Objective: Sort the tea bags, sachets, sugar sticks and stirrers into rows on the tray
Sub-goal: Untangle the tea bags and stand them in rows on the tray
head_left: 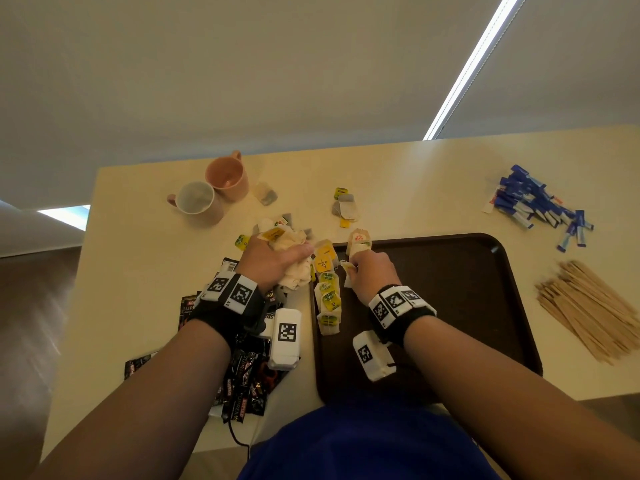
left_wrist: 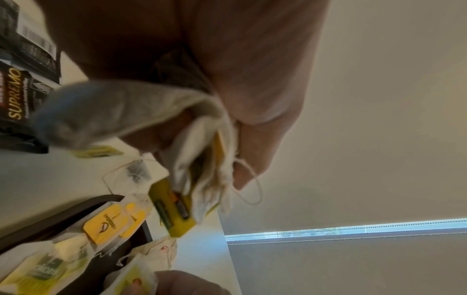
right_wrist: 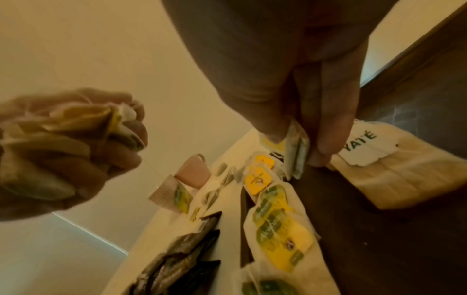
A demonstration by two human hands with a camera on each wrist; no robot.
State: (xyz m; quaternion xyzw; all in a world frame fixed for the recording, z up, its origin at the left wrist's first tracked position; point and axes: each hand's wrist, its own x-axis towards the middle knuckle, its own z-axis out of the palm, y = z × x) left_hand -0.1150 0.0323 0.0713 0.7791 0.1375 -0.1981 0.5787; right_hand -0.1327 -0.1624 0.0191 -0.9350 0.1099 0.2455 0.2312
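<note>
My left hand (head_left: 273, 259) fingers clutch a tea-bag bunch (head_left: 294, 258) — soft, light, strings tangle; right hand (head_left: 372, 271) pinches one tea bag (right_wrist: 297, 153) — I'd grip the paper edges.

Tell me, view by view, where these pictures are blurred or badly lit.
Head view: sharp on the tray, motion-smeared at the left edge, a bright strip of light overexposed. Left wrist view: the bunch of tea bags in the left hand is soft. Right wrist view: yellow cast, right hand dark and underexposed.
</note>
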